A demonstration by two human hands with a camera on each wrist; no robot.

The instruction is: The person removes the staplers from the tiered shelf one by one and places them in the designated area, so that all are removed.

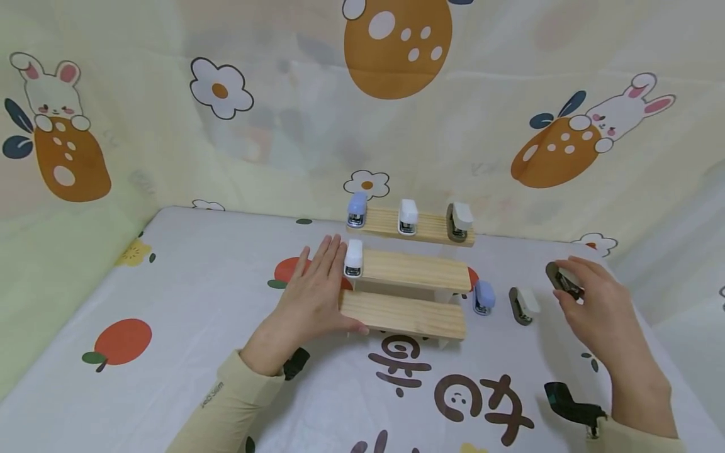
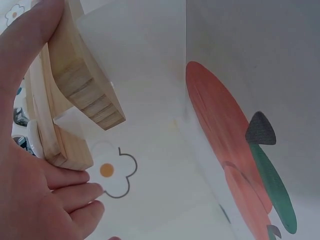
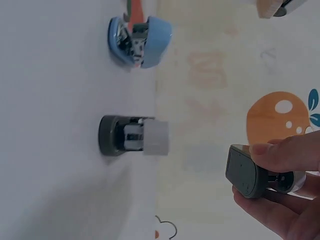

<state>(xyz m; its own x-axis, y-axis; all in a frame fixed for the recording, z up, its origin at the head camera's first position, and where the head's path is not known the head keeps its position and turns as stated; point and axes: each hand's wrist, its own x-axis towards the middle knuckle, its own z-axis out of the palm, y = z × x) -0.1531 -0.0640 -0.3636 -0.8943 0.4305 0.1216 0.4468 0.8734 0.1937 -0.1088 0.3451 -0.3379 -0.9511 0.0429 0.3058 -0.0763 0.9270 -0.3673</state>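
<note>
My left hand (image 1: 314, 292) lies along the left end of a three-tier wooden shelf (image 1: 413, 270), fingers straight, thumb at the front edge of the lowest board (image 1: 404, 314). Right beside its fingertips, a white mini stapler (image 1: 354, 258) stands on the middle board. At the right, my right hand (image 1: 600, 308) grips a dark grey and white mini stapler (image 3: 245, 170) between thumb and fingers, its flat grey base showing in the right wrist view. A blue stapler (image 1: 484, 297) and another grey and white stapler (image 1: 523, 305) stand on the table between shelf and right hand.
Along the top board (image 1: 382, 221) stand a blue stapler (image 1: 357, 209), a white stapler (image 1: 408, 216) and a grey and white stapler (image 1: 459, 220). A printed cloth (image 1: 187, 277) covers the table, and a patterned curtain (image 1: 294, 145) hangs behind it.
</note>
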